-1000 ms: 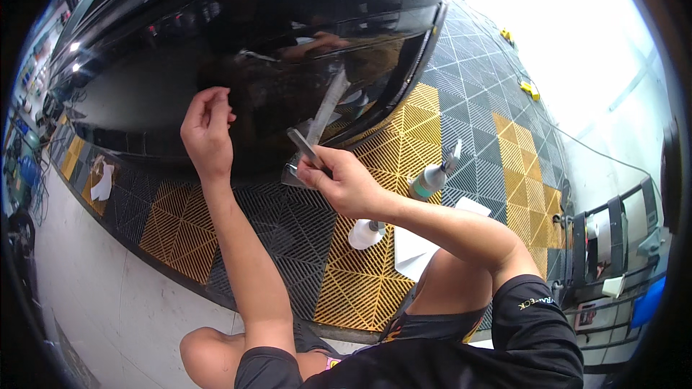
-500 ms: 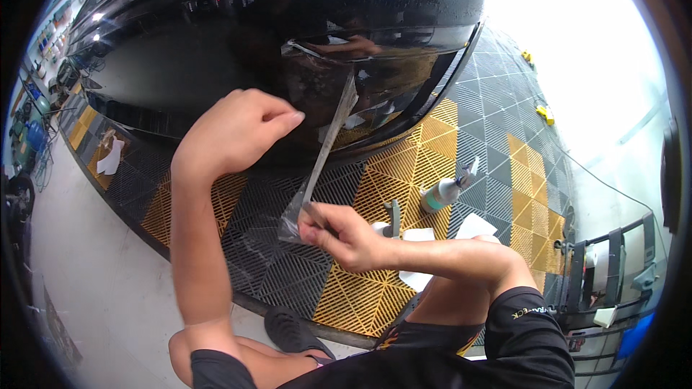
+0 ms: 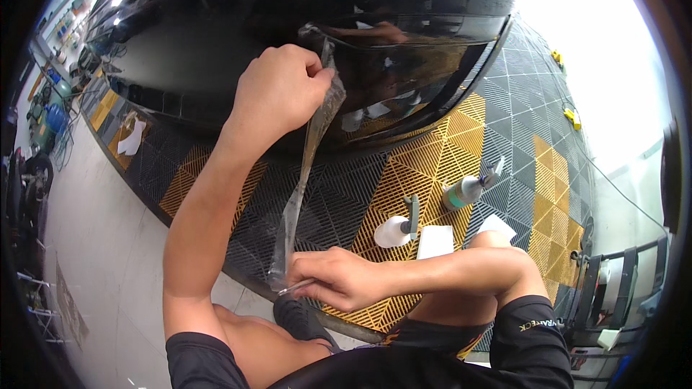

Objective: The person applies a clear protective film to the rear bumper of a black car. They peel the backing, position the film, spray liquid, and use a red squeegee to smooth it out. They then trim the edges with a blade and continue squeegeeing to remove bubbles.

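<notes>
A long strip of clear film (image 3: 306, 166) is stretched between my two hands in front of a glossy black car body (image 3: 288, 36). My left hand (image 3: 281, 90) pinches the strip's upper end close to the car's panel. My right hand (image 3: 339, 277) grips the lower end near my knees, together with a thin metal tool whose kind I cannot tell. The film hangs taut and slightly twisted between them.
The floor is black and yellow grid tiles (image 3: 432, 166). Two spray bottles (image 3: 472, 187) (image 3: 400, 229) lie on it beside white paper sheets (image 3: 436, 241). A white cloth (image 3: 131, 140) lies at the left. Workshop gear stands at the far left and a rack at the lower right.
My left hand has closed on the film's upper end and lifted it toward the car. My right hand has dropped lower and nearer to me, stretching the strip longer.
</notes>
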`<state>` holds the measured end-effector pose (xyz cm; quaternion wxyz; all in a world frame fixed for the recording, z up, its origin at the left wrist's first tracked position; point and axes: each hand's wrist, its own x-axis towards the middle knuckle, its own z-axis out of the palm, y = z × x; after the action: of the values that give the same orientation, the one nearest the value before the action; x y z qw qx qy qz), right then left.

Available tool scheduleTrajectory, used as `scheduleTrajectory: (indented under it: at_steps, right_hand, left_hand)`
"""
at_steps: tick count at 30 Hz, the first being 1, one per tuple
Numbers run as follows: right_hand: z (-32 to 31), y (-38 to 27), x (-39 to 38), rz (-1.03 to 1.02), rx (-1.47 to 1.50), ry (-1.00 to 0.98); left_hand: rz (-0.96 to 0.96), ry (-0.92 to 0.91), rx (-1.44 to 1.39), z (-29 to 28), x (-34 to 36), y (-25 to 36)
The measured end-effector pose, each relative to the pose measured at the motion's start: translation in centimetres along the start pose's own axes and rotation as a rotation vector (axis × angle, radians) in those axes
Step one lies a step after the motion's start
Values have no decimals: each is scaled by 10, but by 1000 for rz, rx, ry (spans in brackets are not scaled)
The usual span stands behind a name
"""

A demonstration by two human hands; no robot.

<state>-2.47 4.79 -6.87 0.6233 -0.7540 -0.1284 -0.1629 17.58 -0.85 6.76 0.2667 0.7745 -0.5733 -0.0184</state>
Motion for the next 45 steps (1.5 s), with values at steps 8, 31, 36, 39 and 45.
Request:
scheduleTrajectory:
  at_steps: [8,31,36,39,45]
  right_hand:
    - [-29,-5,-10,128,-213,47]
    - [-148,-23,-7,175,-365,733]
    - [-157,-28,-3,116,-524,740]
    - [-157,-31,0,103,-513,764]
    - [-172,-48,48,118,-810,916]
  left_hand:
    - [-34,-27,34,-25,-2,-25]
    - [-2,80,128,-28,-9,-18]
    - [48,285,234,-3,-9,-1]
    - [61,371,207,7,-4,1]
    - [129,446,118,9,5,-6]
